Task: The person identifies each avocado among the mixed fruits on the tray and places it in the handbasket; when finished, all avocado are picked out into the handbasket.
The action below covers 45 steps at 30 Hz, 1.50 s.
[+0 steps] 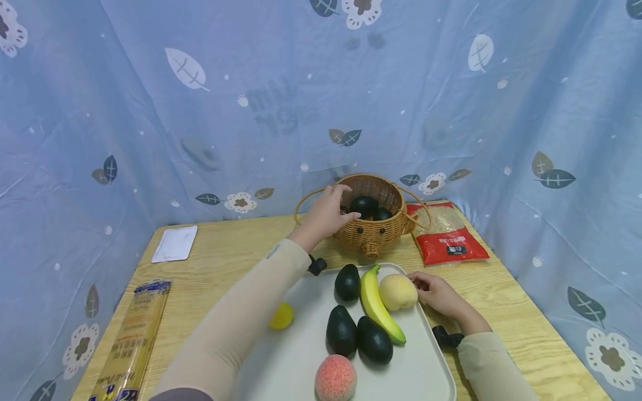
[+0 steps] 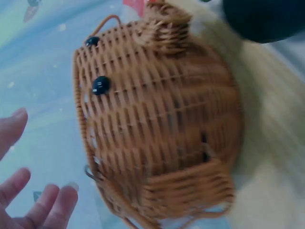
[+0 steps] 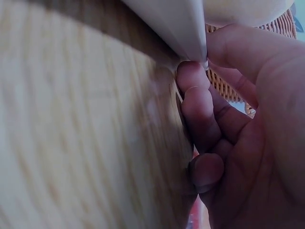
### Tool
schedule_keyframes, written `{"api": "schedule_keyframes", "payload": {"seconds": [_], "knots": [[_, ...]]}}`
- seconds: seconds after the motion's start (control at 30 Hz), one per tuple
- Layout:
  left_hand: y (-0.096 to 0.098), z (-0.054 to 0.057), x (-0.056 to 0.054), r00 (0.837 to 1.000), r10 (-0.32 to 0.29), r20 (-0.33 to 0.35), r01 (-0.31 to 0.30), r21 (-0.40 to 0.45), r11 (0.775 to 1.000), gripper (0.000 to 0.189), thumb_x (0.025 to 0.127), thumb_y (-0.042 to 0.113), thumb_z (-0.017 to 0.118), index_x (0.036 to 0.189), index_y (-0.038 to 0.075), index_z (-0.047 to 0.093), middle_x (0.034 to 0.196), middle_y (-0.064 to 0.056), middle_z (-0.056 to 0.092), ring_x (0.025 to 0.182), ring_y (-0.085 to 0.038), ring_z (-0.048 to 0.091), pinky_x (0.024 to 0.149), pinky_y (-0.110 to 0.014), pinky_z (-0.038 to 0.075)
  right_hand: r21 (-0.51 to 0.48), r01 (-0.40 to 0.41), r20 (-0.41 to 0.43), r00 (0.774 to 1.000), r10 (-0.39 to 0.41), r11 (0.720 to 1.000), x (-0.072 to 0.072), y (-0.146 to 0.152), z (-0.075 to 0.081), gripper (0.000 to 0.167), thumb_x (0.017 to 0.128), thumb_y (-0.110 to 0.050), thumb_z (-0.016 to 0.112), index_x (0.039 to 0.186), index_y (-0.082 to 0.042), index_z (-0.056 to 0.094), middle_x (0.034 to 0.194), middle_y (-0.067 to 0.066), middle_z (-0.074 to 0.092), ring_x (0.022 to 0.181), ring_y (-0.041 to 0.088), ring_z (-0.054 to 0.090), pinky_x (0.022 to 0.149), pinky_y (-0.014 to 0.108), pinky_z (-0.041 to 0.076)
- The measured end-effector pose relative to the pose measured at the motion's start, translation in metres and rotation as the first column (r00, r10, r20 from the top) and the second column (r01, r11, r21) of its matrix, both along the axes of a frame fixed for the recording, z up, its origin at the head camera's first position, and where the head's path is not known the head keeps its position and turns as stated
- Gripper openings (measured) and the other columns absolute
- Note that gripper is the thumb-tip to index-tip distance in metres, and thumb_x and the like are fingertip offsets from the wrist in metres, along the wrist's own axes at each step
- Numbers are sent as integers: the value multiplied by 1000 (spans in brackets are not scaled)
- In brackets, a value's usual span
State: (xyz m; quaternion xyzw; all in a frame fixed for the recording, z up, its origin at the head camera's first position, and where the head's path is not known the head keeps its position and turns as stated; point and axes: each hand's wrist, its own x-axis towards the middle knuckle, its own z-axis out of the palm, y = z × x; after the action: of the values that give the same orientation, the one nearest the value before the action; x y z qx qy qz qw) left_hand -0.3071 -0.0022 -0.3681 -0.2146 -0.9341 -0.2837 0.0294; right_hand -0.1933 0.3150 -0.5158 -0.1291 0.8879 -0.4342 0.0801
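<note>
My left hand (image 1: 325, 213) is over the left rim of a wicker basket (image 1: 351, 236), fingers spread and nothing in them. The basket has two looped handles, black button eyes and a woven snout; dark avocados (image 1: 364, 206) lie inside. In the left wrist view, the fingertips (image 2: 64, 202) show beside the basket's wall. My right hand (image 1: 443, 298) pinches the right edge of a white tray (image 1: 416, 365), thumb above and fingers curled below in the right wrist view. Near that hand on the tray are a yellow peach (image 1: 398, 292) and a banana (image 1: 377, 306).
Several avocados (image 1: 342, 331), a pink peach (image 1: 336, 379) and a yellow fruit (image 1: 281, 316), partly behind my left sleeve, are on the tray. A red-and-clear packet (image 1: 448, 236) is right of the basket. Left are a pasta pack (image 1: 132, 342) and a white packet (image 1: 175, 244). Curtains enclose the table.
</note>
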Motion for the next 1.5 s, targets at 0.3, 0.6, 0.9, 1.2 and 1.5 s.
{"api": "schedule_keyframes", "payload": {"seconds": [0.3,0.6,0.9,1.2,1.5], "knots": [[-33,-39,38,973,-175,148,179,-12,984,39,98,31,77,129,11,64,119,-12,60,98,-23,62,82,-39,53,-6,2,1,1000,-2,1000,2,1,-3,23,103,-8,67,125,-2,69,92,3,62,84,19,55,73,28,47],[-39,-64,70,909,-237,343,291,-118,949,61,95,45,79,148,24,56,151,-23,44,118,-32,62,99,-50,51,-18,3,-6,1000,-3,1000,0,1,-2,22,103,-9,67,124,-3,70,93,2,62,86,17,55,74,28,48],[-27,-82,78,892,-247,379,328,-165,930,72,93,46,81,156,32,48,142,-19,48,116,-29,62,100,-48,51,-6,10,-4,1000,-10,1000,0,1,-1,23,103,-9,68,125,-2,69,93,3,61,87,20,55,74,28,48],[-12,-91,76,905,-211,369,298,-195,934,72,93,47,80,156,32,49,139,-19,51,113,-29,62,95,-46,53,-4,14,-12,1000,-14,1000,-2,1,-3,23,102,-5,67,124,0,69,91,3,61,85,19,55,74,28,48],[-16,-87,75,927,-233,293,277,-121,953,64,91,34,85,148,27,58,137,-13,59,120,-29,60,98,-46,51,5,14,-16,1000,-14,1000,-1,2,-4,24,102,-6,68,125,-1,69,92,2,62,86,20,55,74,28,48]]}}
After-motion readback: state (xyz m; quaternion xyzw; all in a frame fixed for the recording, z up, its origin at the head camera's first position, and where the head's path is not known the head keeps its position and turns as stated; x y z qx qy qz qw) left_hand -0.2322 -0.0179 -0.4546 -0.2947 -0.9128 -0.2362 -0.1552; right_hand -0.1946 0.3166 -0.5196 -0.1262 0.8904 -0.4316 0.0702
